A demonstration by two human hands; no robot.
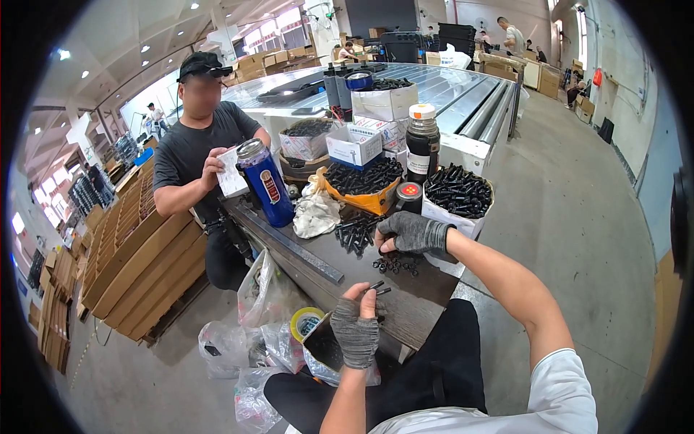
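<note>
Cardboard [141, 267] fills the hall [571, 239] left of a dark workbench [416, 307]; left hand [357, 333] grips black rods [383, 291], right hand [416, 233] unclear whether holding anything.

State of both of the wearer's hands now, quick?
Left hand: closed, holding thin black pins.
Right hand: fingers bent, just by the small black rings; can't tell if it holds one.

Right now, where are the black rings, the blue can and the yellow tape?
Black rings [395, 267]: head view, middle of the pile.
Blue can [268, 186]: head view, its side.
Yellow tape [295, 325]: head view, its left rim.
</note>
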